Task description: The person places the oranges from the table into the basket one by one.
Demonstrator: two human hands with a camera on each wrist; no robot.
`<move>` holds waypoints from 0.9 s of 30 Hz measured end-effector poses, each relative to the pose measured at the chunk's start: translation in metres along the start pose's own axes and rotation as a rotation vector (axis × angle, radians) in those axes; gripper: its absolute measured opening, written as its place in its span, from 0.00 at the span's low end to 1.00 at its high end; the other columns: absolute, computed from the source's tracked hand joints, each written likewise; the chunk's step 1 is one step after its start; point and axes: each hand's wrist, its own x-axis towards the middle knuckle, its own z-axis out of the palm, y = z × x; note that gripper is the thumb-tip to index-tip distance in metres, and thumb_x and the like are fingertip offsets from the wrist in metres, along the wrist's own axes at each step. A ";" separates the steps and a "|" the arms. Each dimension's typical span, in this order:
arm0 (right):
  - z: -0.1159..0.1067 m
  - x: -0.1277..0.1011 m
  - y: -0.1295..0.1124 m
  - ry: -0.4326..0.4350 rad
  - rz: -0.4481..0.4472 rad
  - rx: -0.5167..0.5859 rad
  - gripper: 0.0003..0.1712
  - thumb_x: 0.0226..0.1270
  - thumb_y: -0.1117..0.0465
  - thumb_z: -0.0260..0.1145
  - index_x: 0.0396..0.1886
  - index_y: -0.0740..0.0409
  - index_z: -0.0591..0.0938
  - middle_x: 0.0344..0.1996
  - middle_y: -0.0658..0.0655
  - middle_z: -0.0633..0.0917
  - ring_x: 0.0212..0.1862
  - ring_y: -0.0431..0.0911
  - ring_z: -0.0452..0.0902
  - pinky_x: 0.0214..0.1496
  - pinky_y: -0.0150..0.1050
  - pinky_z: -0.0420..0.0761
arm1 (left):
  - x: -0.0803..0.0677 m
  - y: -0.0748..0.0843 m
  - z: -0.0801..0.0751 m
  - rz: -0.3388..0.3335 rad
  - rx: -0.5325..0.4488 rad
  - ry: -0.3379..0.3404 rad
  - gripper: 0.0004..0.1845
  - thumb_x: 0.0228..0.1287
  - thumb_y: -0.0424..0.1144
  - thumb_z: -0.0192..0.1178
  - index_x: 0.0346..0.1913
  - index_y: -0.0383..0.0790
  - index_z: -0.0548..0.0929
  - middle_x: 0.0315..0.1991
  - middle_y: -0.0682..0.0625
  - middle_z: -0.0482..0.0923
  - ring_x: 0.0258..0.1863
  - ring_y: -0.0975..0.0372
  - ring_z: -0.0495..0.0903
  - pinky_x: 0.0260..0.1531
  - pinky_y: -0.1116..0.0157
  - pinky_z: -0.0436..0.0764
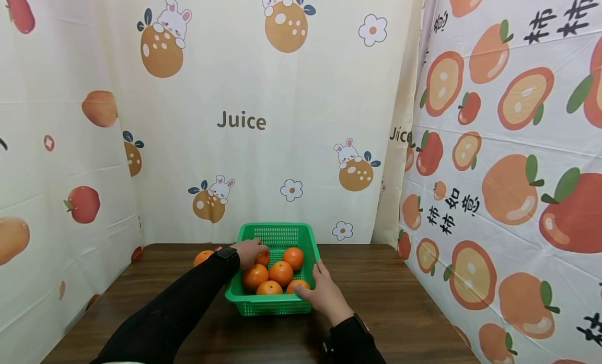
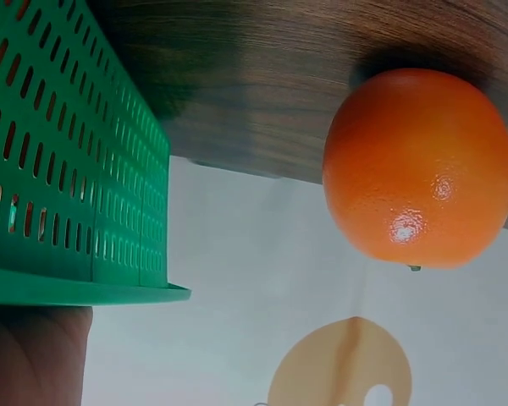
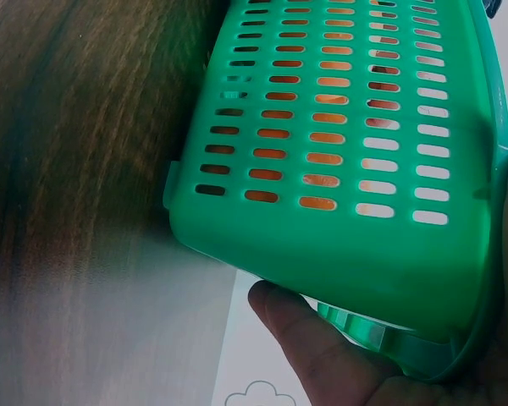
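A green plastic basket [image 1: 263, 304] stands on the table with several oranges in it, among them one in the middle [image 1: 280, 273]. My left hand [image 1: 249, 251] reaches over its left rim, fingers curled down over an orange [image 1: 262, 258] at the back left inside; the fingertips are partly hidden. My right hand [image 1: 324, 291] holds the basket's right front corner, thumb over the rim, other fingers along the outer right side. In the right wrist view a finger [image 3: 313, 338] lies against the slotted wall [image 3: 322, 245]. Outside the basket, beyond the left forearm, lies another orange [image 2: 419, 169].
The dark wooden table [image 1: 376, 301] carries the basket near its back edge. Printed curtains hang behind and on both sides, the back one [image 1: 301, 144] close to the basket. The left sleeve [image 1: 169, 306] crosses the table's left part and partly covers the loose orange.
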 end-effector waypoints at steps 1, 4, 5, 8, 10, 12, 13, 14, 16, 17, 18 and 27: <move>0.000 0.000 0.000 0.000 0.000 0.000 0.59 0.72 0.33 0.69 0.83 0.70 0.58 0.87 0.65 0.51 0.82 0.68 0.59 0.77 0.68 0.67 | 0.000 0.000 0.000 -0.001 -0.003 0.000 0.28 0.65 0.21 0.66 0.62 0.54 0.84 0.55 0.43 0.78 0.42 0.54 0.76 0.47 0.51 0.82; 0.001 0.000 0.000 -0.002 0.001 -0.002 0.59 0.72 0.33 0.69 0.84 0.69 0.58 0.87 0.65 0.51 0.82 0.68 0.59 0.77 0.68 0.67 | -0.001 0.000 0.000 -0.009 -0.019 -0.001 0.29 0.65 0.20 0.65 0.64 0.52 0.84 0.56 0.42 0.78 0.45 0.52 0.77 0.49 0.49 0.82; 0.001 0.000 0.000 -0.004 0.002 -0.002 0.59 0.72 0.33 0.69 0.84 0.69 0.58 0.87 0.65 0.50 0.82 0.68 0.59 0.77 0.68 0.67 | -0.001 -0.001 0.000 -0.014 -0.021 -0.001 0.29 0.65 0.20 0.64 0.64 0.52 0.84 0.57 0.42 0.78 0.46 0.52 0.77 0.50 0.48 0.82; 0.002 0.000 0.000 -0.006 0.003 -0.002 0.59 0.72 0.33 0.69 0.84 0.69 0.58 0.87 0.65 0.50 0.82 0.69 0.59 0.77 0.68 0.67 | -0.001 -0.001 0.000 -0.023 -0.024 0.004 0.30 0.65 0.20 0.63 0.63 0.53 0.85 0.57 0.42 0.79 0.48 0.51 0.78 0.52 0.46 0.83; 0.002 -0.001 0.000 -0.006 0.003 -0.001 0.59 0.72 0.33 0.69 0.84 0.69 0.58 0.87 0.64 0.50 0.82 0.69 0.59 0.77 0.68 0.67 | -0.001 -0.002 0.000 -0.024 -0.028 0.012 0.29 0.65 0.20 0.63 0.62 0.53 0.86 0.57 0.42 0.79 0.48 0.51 0.78 0.53 0.46 0.83; 0.002 -0.001 0.000 -0.005 0.002 -0.002 0.59 0.72 0.33 0.69 0.84 0.69 0.58 0.87 0.64 0.50 0.81 0.69 0.59 0.76 0.68 0.67 | -0.001 -0.003 0.001 -0.024 -0.033 0.023 0.28 0.65 0.20 0.64 0.60 0.54 0.87 0.57 0.42 0.79 0.49 0.51 0.78 0.54 0.46 0.83; 0.002 -0.001 -0.001 -0.004 0.002 -0.001 0.59 0.72 0.33 0.69 0.84 0.69 0.58 0.87 0.64 0.50 0.81 0.69 0.60 0.76 0.68 0.67 | -0.001 -0.003 0.001 -0.022 -0.035 0.029 0.27 0.66 0.21 0.64 0.60 0.53 0.87 0.57 0.42 0.79 0.49 0.51 0.78 0.54 0.46 0.83; 0.002 -0.002 -0.001 -0.004 0.002 0.001 0.59 0.72 0.33 0.69 0.84 0.69 0.58 0.87 0.64 0.50 0.81 0.69 0.60 0.76 0.68 0.67 | -0.001 -0.003 0.002 -0.021 -0.033 0.035 0.26 0.66 0.21 0.64 0.60 0.53 0.87 0.57 0.43 0.79 0.50 0.51 0.79 0.55 0.46 0.83; 0.002 -0.002 -0.001 -0.002 0.004 0.003 0.60 0.71 0.33 0.69 0.84 0.69 0.58 0.87 0.64 0.50 0.82 0.68 0.59 0.76 0.68 0.67 | -0.001 -0.004 0.002 -0.016 -0.031 0.048 0.25 0.68 0.23 0.64 0.60 0.53 0.87 0.57 0.43 0.80 0.50 0.51 0.79 0.56 0.47 0.83; 0.002 -0.002 -0.001 -0.002 0.005 0.004 0.60 0.71 0.33 0.69 0.84 0.69 0.58 0.87 0.64 0.50 0.82 0.68 0.59 0.77 0.68 0.67 | -0.001 -0.004 0.003 -0.010 -0.025 0.056 0.24 0.68 0.23 0.64 0.60 0.53 0.88 0.57 0.44 0.80 0.51 0.52 0.80 0.56 0.48 0.83; 0.002 -0.002 -0.001 -0.001 0.006 0.006 0.60 0.71 0.33 0.70 0.84 0.69 0.58 0.88 0.63 0.50 0.82 0.68 0.59 0.77 0.68 0.67 | -0.001 -0.004 0.003 -0.004 -0.024 0.063 0.23 0.69 0.24 0.64 0.59 0.53 0.88 0.57 0.44 0.81 0.51 0.52 0.80 0.56 0.48 0.83; 0.001 0.000 0.000 0.000 0.011 -0.004 0.59 0.71 0.33 0.69 0.84 0.69 0.58 0.87 0.64 0.50 0.82 0.67 0.60 0.77 0.68 0.67 | -0.008 -0.002 -0.005 0.052 -0.082 0.086 0.17 0.73 0.28 0.63 0.58 0.46 0.89 0.55 0.44 0.83 0.54 0.51 0.82 0.60 0.48 0.83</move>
